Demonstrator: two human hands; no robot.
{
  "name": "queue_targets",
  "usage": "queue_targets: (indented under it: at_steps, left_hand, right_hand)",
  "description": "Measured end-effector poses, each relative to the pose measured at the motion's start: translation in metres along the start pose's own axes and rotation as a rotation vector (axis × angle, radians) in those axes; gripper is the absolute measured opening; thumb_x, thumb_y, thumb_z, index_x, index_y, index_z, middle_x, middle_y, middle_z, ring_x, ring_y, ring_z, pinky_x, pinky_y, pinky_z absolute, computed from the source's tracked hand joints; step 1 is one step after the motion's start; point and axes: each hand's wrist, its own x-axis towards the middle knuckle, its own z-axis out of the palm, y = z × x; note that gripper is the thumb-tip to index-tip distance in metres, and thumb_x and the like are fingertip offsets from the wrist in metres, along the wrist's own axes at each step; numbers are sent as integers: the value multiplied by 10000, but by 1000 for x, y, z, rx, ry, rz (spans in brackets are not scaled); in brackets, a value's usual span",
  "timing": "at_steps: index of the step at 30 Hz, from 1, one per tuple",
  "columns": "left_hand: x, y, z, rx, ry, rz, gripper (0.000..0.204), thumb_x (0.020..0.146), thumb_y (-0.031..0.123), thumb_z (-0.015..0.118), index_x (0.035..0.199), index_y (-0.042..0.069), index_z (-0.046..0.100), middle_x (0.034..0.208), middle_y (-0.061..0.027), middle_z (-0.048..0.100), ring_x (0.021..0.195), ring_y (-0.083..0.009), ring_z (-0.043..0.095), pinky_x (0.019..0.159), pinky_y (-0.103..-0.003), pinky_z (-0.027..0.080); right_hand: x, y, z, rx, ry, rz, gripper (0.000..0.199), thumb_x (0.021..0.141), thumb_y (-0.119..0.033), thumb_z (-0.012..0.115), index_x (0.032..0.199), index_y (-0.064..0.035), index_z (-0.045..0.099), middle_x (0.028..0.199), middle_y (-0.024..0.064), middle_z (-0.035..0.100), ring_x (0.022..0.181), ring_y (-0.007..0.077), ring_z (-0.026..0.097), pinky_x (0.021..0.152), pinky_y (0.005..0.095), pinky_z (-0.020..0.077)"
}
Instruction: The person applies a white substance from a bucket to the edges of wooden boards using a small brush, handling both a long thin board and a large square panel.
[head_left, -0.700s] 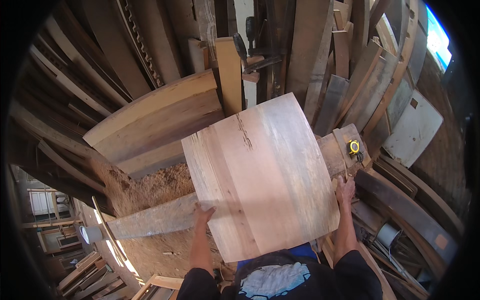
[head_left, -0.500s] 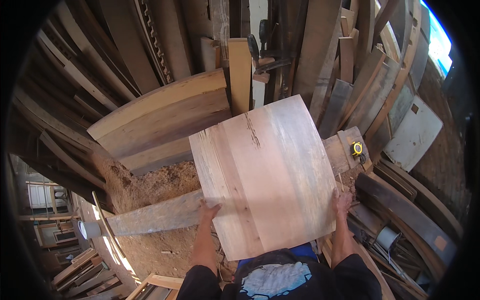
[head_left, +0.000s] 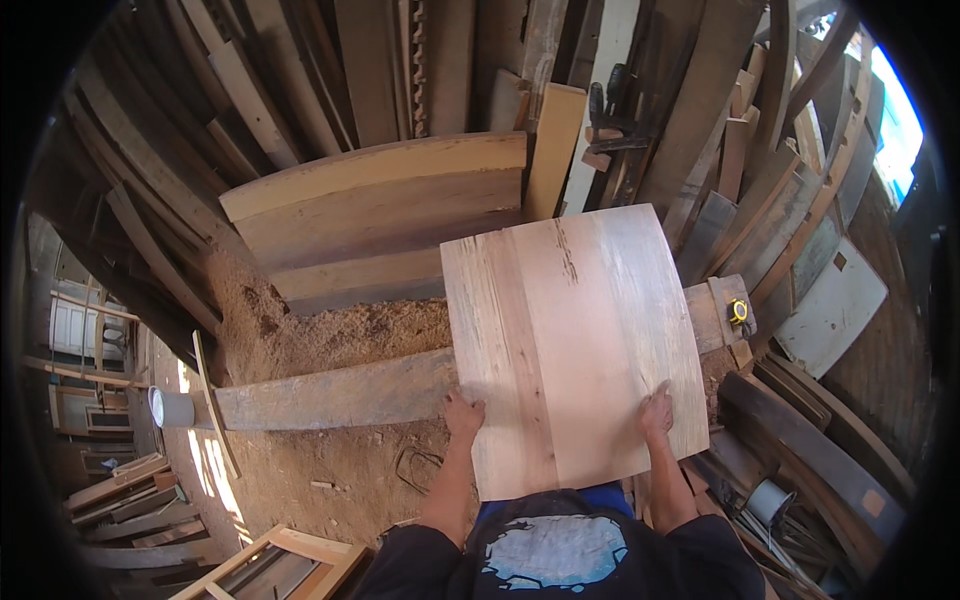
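A square wooden panel (head_left: 570, 340), made of pale and reddish boards glued edge to edge, lies tilted before me, across a long plank. Its near edge is at my lap. My left hand (head_left: 464, 416) grips the panel's left edge, thumb on the face; some of its fingers are hidden. On the panel's face, in from the right edge, my right hand (head_left: 655, 412) rests with its fingers stretched out. A dark split mark runs down the far part of the panel.
The long plank (head_left: 330, 395) runs left to a white bucket (head_left: 172, 408). A yellow tape measure (head_left: 738, 311) sits on its right end. Behind lie a sawdust heap (head_left: 370, 335) and a larger board panel (head_left: 380, 195). Clamps (head_left: 615, 120) and leaning boards stand behind. A wooden frame (head_left: 280, 565) lies near left.
My right hand has moved from the panel's right edge onto its face. The panel has turned slightly to sit straighter. The whole view has shifted, with the surroundings swinging round.
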Motion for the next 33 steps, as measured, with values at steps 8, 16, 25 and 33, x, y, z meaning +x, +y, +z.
queue_targets:
  at_steps: [8, 16, 25, 33]
  left_hand:
    - [-75, -128, 52, -363, -433, -123, 585, 854, 324, 751, 1242, -81, 585, 1159, -299, 676, 1093, -386, 667, 911, -444, 531]
    - [-91, -120, 38, -456, -650, 136, 423, 882, 305, 751, 1218, 54, 693, 1070, -159, 737, 990, -254, 708, 883, -395, 546]
    - [-102, -147, 55, -509, -468, 424, 909, 897, 75, 667, 1572, -68, 75, 1482, -320, 442, 1316, -397, 522, 1082, -417, 442]
    - [-133, -119, -1, -683, -801, 43, 906, 934, 27, 581, 1631, 84, 6, 1569, -291, 365, 1426, -339, 439, 1165, -395, 366]
  right_hand:
    - [-53, -29, 10, -6, -143, -35, 791, 969, -250, 554, 1584, 37, 148, 1164, 278, 626, 1060, 426, 646, 899, 506, 521]
    - [-56, -28, 54, 122, 6, -186, 582, 977, -220, 546, 1463, 57, 384, 1160, 313, 651, 1100, 424, 652, 945, 496, 506]
    - [-128, -96, 38, 562, -131, -257, 399, 1040, -149, 459, 1385, 38, 531, 811, 169, 702, 729, 310, 694, 775, 389, 537]
    - [-118, -73, 66, 218, -37, -471, 438, 1003, -202, 494, 1352, 50, 574, 1066, 244, 724, 1021, 436, 675, 930, 476, 516]
